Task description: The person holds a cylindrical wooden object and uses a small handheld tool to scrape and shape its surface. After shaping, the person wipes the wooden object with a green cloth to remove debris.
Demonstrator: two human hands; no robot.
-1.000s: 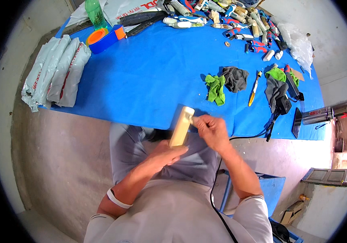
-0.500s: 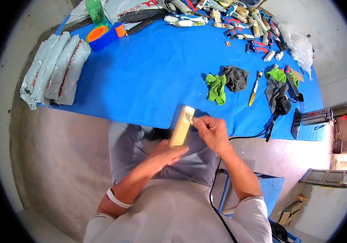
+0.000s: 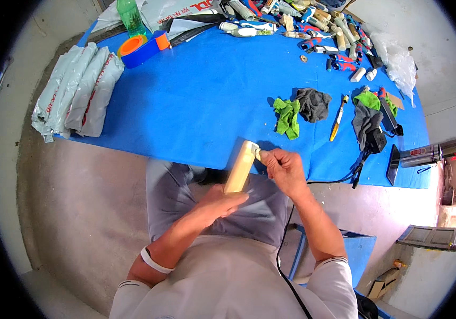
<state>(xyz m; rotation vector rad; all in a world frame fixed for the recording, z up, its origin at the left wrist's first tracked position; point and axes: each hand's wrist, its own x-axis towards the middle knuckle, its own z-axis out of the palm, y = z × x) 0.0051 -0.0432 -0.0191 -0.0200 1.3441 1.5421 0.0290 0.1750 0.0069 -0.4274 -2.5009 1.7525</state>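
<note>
My left hand [image 3: 218, 204] grips the lower end of a cream-yellow, long boxy plastic piece [image 3: 241, 169], held tilted over my lap at the table's front edge. My right hand [image 3: 286, 171] is closed in a pinch by the upper right side of that piece. A small whitish bit [image 3: 257, 153] shows between its fingertips and the piece; its kind is too small to tell. Just beyond, on the table, lie a crumpled green cloth [image 3: 287, 118] and a dark grey cloth [image 3: 313, 105]. A yellow and white toothbrush [image 3: 338, 119] rests to their right.
The blue-covered table [image 3: 196, 106] bears a heap of handheld device casings [image 3: 323, 26] at the back right. Grey plastic mailing bags [image 3: 79, 90] and a blue-orange tape roll [image 3: 145, 50] are at left. A black adapter [image 3: 375, 140] with cables sits at right; a black cord [image 3: 283, 239] runs beside me.
The view has shifted slightly. My right hand has moved a little right and down at the plastic piece's upper end. My left hand keeps the same hold.
</note>
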